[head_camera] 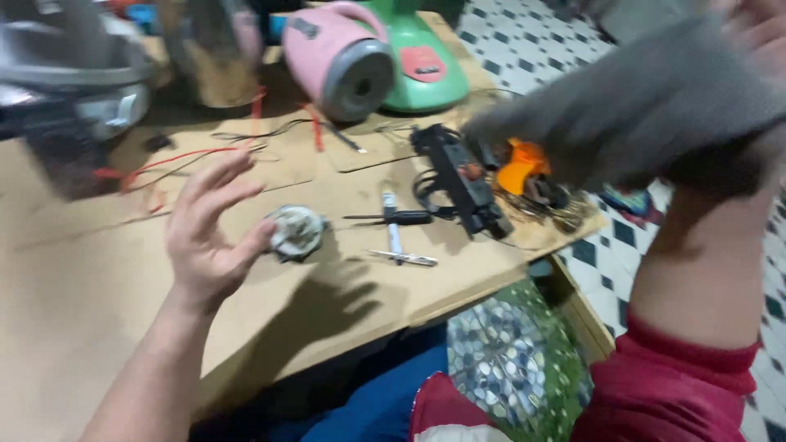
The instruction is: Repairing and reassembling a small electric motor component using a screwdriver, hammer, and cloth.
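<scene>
My left hand [209,233] hovers over the cardboard-covered table [90,278], fingers spread, holding nothing. Its thumb is right beside a small round white-and-grey part [296,232] lying on the table; whether they touch I cannot tell. My right hand [757,33] is raised at the upper right, gripping a grey cloth [639,106] that is blurred by motion. The cloth hangs in the air over the table's right end.
A black screwdriver [393,218] and two thin metal tools [405,258] lie near the round part. A black power strip [458,180], an orange tool [520,168], a pink kettle [344,57], a green appliance [422,61], metal pots and red and black wires sit farther back. Tiled floor lies to the right.
</scene>
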